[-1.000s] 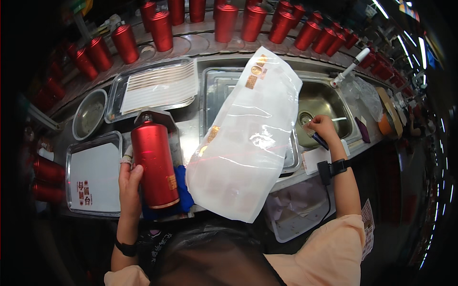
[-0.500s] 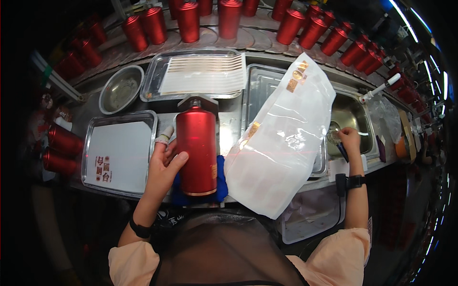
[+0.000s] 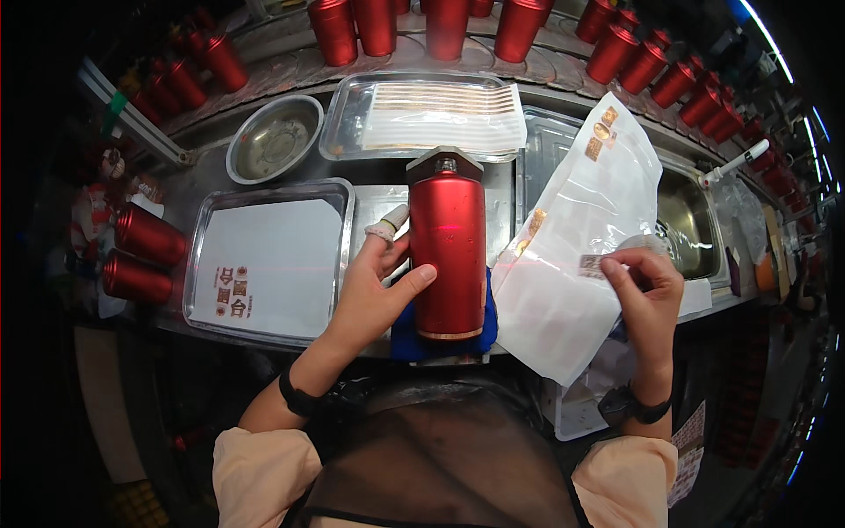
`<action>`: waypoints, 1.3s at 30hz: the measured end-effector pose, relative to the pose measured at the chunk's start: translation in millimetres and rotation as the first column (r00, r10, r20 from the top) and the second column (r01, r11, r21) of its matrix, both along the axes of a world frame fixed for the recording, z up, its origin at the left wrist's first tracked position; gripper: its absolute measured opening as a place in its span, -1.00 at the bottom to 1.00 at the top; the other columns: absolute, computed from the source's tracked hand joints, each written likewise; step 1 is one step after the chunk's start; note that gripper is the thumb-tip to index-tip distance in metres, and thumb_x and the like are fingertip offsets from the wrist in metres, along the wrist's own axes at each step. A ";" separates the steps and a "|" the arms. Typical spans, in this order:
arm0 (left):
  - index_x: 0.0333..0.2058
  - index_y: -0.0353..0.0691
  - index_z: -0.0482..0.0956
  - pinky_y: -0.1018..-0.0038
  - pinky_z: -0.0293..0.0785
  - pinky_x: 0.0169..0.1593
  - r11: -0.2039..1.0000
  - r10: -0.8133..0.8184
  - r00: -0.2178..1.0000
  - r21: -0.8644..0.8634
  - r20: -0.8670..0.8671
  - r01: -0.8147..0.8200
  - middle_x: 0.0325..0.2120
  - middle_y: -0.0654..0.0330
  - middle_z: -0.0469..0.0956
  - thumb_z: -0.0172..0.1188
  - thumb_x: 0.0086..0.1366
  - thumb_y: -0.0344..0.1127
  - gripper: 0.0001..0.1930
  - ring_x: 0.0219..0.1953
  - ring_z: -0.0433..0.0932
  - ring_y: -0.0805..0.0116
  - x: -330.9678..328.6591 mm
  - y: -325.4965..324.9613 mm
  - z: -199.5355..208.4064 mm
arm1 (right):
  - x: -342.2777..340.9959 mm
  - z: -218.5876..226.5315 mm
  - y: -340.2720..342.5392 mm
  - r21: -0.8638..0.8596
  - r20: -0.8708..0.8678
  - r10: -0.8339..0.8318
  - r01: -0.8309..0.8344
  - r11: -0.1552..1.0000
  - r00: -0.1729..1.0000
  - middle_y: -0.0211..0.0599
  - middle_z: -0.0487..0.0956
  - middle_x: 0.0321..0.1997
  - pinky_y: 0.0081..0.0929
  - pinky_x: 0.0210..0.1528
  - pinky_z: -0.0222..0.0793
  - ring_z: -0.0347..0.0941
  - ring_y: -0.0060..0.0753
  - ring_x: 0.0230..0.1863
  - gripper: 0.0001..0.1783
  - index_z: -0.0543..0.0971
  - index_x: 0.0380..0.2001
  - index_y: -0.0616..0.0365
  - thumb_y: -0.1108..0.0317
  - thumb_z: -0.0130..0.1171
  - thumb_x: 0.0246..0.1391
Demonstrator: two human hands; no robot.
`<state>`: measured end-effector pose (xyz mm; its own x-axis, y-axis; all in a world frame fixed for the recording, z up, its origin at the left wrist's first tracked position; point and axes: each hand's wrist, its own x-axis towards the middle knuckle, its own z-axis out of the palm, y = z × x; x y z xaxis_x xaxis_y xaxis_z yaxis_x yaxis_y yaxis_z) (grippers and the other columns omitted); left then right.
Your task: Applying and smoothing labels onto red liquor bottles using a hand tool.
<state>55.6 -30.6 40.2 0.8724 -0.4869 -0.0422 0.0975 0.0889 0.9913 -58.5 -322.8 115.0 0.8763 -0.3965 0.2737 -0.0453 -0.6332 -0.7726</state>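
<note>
A glossy red bottle (image 3: pixel 448 251) lies in a dark angled rest, its neck pointing away from me, on a blue cloth (image 3: pixel 414 341). My left hand (image 3: pixel 378 277) is wrapped round its left side, thumb on top; one finger wears a whitish cover. To the right, my right hand (image 3: pixel 647 286) pinches a small printed decal (image 3: pixel 591 265) between thumb and fingertips, above a large translucent sheet (image 3: pixel 572 282) with gold emblems. Behind that hand shows a greyish rounded thing (image 3: pixel 647 243) I cannot make out.
At left, a metal tray (image 3: pixel 201 255) holds a printed white sheet, with two red bottles (image 3: pixel 138 276) lying beside it. Farther back are a round metal bowl (image 3: pixel 275 136) and a tray (image 3: pixel 345 132) of gold-striped sheets. A sink (image 3: pixel 695 233) is at right; red bottles line a conveyor (image 3: pixel 475 72).
My right hand has come from the sink toward the bottle, now with a decal in its fingers. My left hand stays on the bottle. The whole view has shifted, moving things rightward in it.
</note>
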 end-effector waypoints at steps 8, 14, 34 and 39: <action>0.40 -0.35 0.00 0.40 0.32 0.27 0.993 0.002 0.993 -0.113 -0.118 -0.015 0.31 -0.02 0.24 0.09 0.32 -0.54 -0.29 0.37 0.25 0.23 2.7 9.8 -9.7 | 24.7 29.3 88.9 0.284 -0.126 0.392 -0.346 0.894 0.911 -0.40 0.61 -0.46 -0.70 -0.32 0.33 0.47 -0.67 -0.40 -0.92 0.67 -0.44 0.29 0.50 0.38 0.02; 0.39 -0.33 0.04 0.39 0.26 0.33 0.984 0.037 0.986 -0.167 -0.164 -0.064 0.29 -0.03 0.28 0.10 0.36 -0.48 -0.32 0.32 0.30 0.29 2.7 8.8 -1.3 | 68.6 -10.0 106.7 0.558 -0.026 0.431 -0.345 0.755 0.902 -0.43 0.59 -0.52 -0.62 -0.38 0.26 0.42 -0.64 -0.42 -0.88 0.69 -0.45 0.22 0.39 0.39 0.02; 0.37 -0.38 0.06 0.34 0.27 0.33 0.990 0.140 0.990 0.012 0.002 -0.140 0.27 -0.11 0.27 0.26 0.32 -0.34 -0.24 0.33 0.29 0.19 1.3 -11.4 -8.3 | 102.6 -56.9 93.9 0.539 0.060 0.154 -0.162 0.826 0.986 -0.32 0.53 -0.21 -0.77 -0.58 0.14 0.13 -0.84 -0.63 -0.62 0.52 -0.07 0.28 0.33 0.33 0.09; 0.35 -0.41 0.08 0.29 0.14 0.39 0.985 0.114 0.986 -0.112 -0.122 -0.128 0.25 -0.09 0.29 0.29 0.31 -0.27 -0.24 0.35 0.26 0.14 -1.3 -10.5 -11.5 | 78.8 -57.0 98.0 0.534 -0.071 0.200 -0.132 0.835 0.977 -0.33 0.35 -0.07 -0.79 -0.59 0.12 0.14 -0.89 -0.62 -0.34 0.38 0.09 0.22 0.31 0.47 -0.03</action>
<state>54.3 -41.1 28.7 0.9181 -0.3852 -0.0936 0.1914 0.2241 0.9556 20.3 -224.8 58.0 0.9542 -0.2959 -0.0440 -0.0894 -0.1415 -0.9859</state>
